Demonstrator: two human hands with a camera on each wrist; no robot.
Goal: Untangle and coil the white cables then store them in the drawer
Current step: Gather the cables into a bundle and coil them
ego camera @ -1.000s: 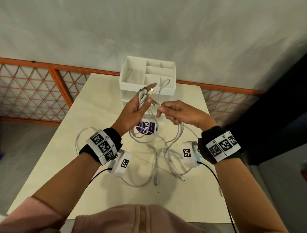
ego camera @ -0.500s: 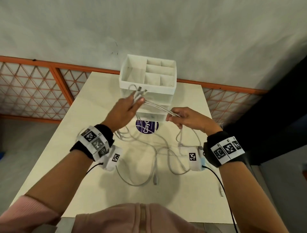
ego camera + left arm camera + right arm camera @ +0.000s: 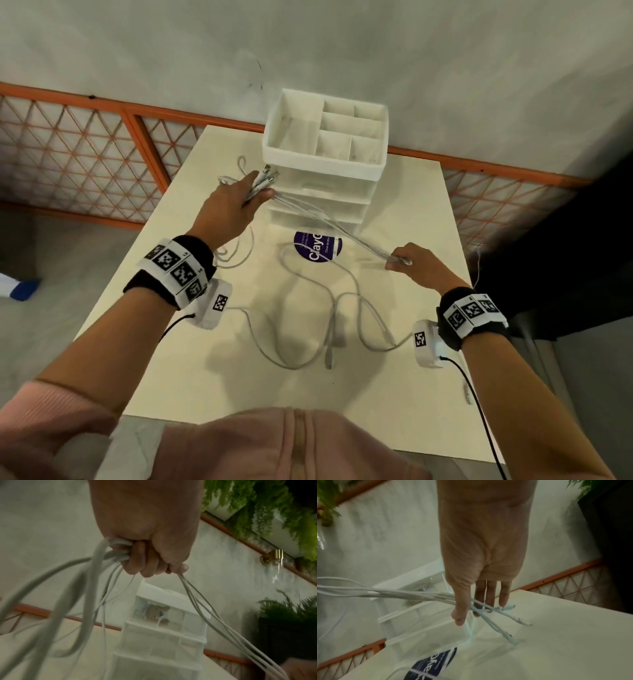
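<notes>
So both hands (image 3: 236, 205) (image 3: 416, 263) stretch cables (image 3: 329, 222) by organizer (image 3: 325, 164).

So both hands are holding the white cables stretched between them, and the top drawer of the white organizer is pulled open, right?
Not quite. The left hand and right hand do hold the white cables stretched between them, but the head view shows every drawer of the white organizer shut; only its top tray is open.

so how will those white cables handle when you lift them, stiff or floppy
Probably floppy: the cables run straight only between the left hand and right hand, while the slack curls loosely on the table. Likely light, since a few fingers hold the ends. Their free plugs may swing and snag.
</notes>
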